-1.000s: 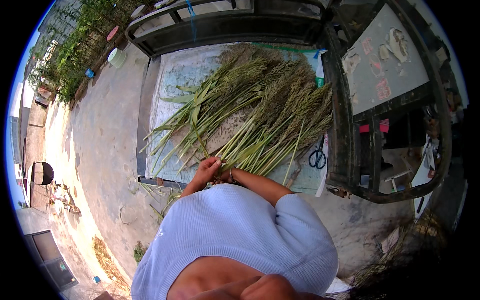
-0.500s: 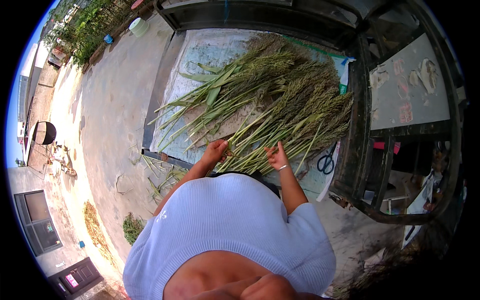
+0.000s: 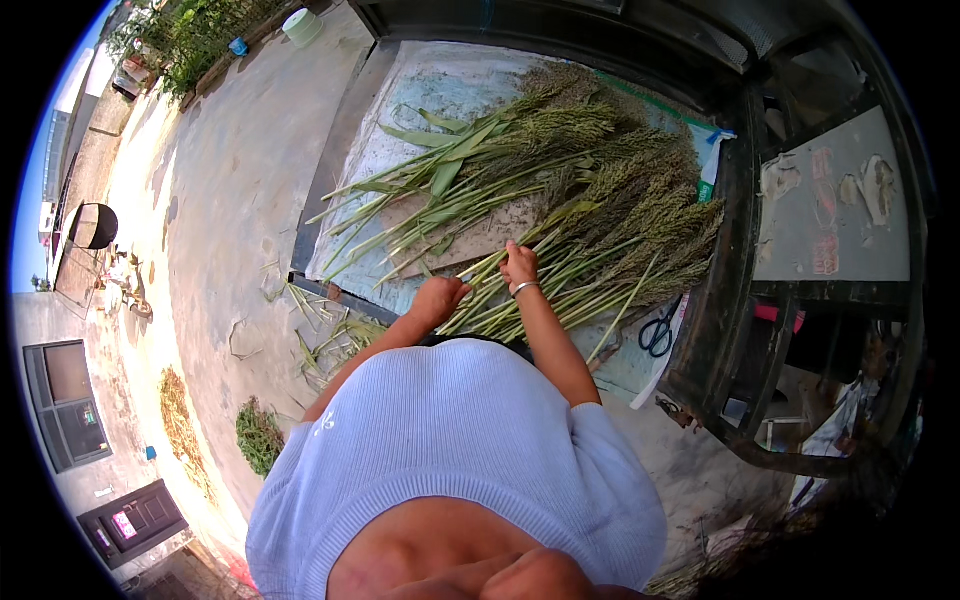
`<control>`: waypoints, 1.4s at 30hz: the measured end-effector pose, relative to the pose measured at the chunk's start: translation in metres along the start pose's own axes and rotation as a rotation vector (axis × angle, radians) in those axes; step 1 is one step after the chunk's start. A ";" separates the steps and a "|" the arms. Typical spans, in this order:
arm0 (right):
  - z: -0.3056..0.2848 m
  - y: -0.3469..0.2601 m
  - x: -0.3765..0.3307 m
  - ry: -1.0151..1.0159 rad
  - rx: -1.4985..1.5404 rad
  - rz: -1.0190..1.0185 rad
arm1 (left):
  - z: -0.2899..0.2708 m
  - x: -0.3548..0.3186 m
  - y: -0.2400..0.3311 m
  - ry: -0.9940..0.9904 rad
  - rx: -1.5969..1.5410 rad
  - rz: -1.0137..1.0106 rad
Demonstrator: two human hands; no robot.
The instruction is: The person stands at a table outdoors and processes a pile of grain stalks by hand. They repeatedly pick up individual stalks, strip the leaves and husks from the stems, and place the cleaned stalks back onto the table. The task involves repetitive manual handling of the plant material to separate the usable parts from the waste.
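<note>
Concrete floor (image 3: pixel 240 150) stretches out leftward; a dark metal frame (image 3: pixel 738 240) bounds the pale sheet (image 3: pixel 420 80) on the right. Stalks (image 3: pixel 610 200) cover its middle. Left hand (image 3: pixel 437 300) and right hand (image 3: pixel 519 267) sit apart by the stems, fingers curled, whether pinching one I cannot tell. Scissors (image 3: pixel 656 336) lie near the right edge.

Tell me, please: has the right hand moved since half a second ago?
Yes: judged against the scissors, the right hand has moved left and farther from the person's body.
</note>
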State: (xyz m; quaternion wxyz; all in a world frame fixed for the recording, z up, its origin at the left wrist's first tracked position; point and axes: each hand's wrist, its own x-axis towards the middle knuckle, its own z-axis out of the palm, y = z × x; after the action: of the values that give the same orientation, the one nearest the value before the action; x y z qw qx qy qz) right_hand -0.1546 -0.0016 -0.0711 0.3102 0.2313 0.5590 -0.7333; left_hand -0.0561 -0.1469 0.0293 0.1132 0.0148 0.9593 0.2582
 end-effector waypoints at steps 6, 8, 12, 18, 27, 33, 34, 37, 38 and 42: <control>0.009 -0.014 -0.004 0.285 0.125 -0.022 | -0.011 -0.039 -0.053 0.190 0.209 -0.246; -0.015 -0.021 0.009 0.330 0.062 -0.060 | -0.020 -0.063 -0.082 0.196 0.238 -0.344; -0.004 -0.023 0.011 0.360 0.011 -0.081 | -0.036 -0.096 -0.090 0.145 0.250 -0.225; -0.008 -0.013 0.038 0.515 -0.039 0.011 | -0.078 -0.134 -0.036 0.056 0.261 -0.075; -0.088 -0.106 0.038 0.633 0.074 -0.062 | -0.146 -0.420 -0.215 -0.400 0.496 -1.441; -0.067 -0.108 0.036 0.594 0.200 -0.083 | -0.108 -0.342 -0.158 -0.277 0.401 -1.273; -0.061 -0.104 0.034 0.571 0.209 -0.096 | -0.103 -0.310 -0.143 0.032 0.429 -1.069; -0.043 -0.104 0.027 0.523 0.236 -0.163 | -0.119 -0.189 -0.069 0.763 0.218 -0.516; -0.040 -0.104 0.024 0.511 0.201 -0.157 | -0.128 -0.159 -0.042 0.866 0.106 -0.463; -0.038 -0.092 0.022 0.455 0.240 -0.159 | -0.129 -0.074 0.027 0.613 0.122 -0.150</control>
State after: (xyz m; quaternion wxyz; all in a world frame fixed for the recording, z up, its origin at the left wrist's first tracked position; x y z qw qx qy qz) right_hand -0.2359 0.0476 -0.0336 0.0883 0.3805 0.5398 -0.7457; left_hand -0.0143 -0.1934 0.1669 -0.1635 -0.1277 0.9609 0.1835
